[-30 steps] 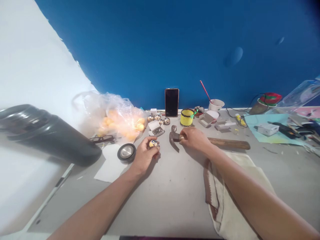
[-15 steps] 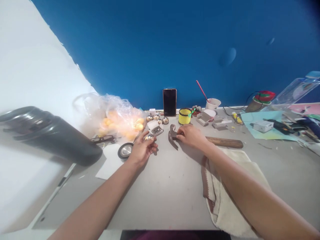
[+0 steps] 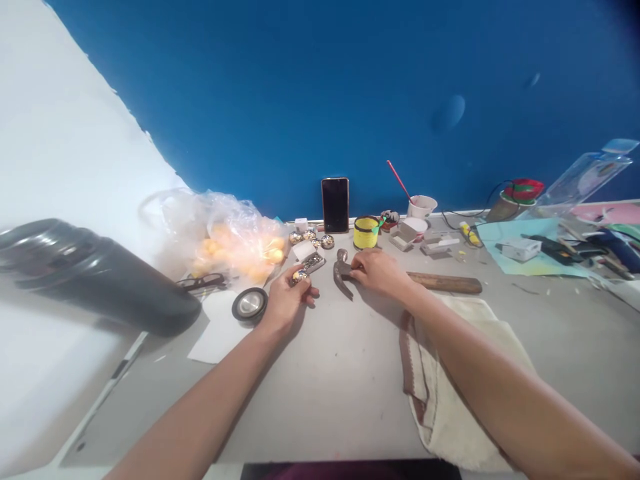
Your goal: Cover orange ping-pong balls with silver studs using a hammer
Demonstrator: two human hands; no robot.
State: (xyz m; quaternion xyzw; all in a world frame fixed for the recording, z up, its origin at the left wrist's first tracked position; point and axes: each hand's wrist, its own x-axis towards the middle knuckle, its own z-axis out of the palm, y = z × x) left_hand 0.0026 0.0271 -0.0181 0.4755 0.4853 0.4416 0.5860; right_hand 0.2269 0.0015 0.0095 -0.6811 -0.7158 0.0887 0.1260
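In my left hand (image 3: pixel 283 300), a small shiny metallic ball (image 3: pixel 300 275) is pinched between thumb and fingers, just above the table. My right hand (image 3: pixel 380 270) is closed on the claw hammer (image 3: pixel 343 272) close behind its head, and the wooden handle stretches off to the right under my wrist. The hammer lies on the grey table. Just beyond the held ball sits a small open box (image 3: pixel 313 261) full of tiny shiny pieces. Behind that box rest several similar shiny balls (image 3: pixel 327 241).
A dark bottle (image 3: pixel 125 280) and a round lid (image 3: pixel 250 305) are on the left, near a plastic bag of orange balls (image 3: pixel 235 240). A phone (image 3: pixel 335 205) leans on the blue wall beside a yellow container (image 3: pixel 366 233). A beige cloth (image 3: pixel 465 393) lies under my right forearm.
My left hand has turned the ball slightly, and its fingers have drawn closer around it. My right hand stays at the hammer. The whole view has shifted a little.
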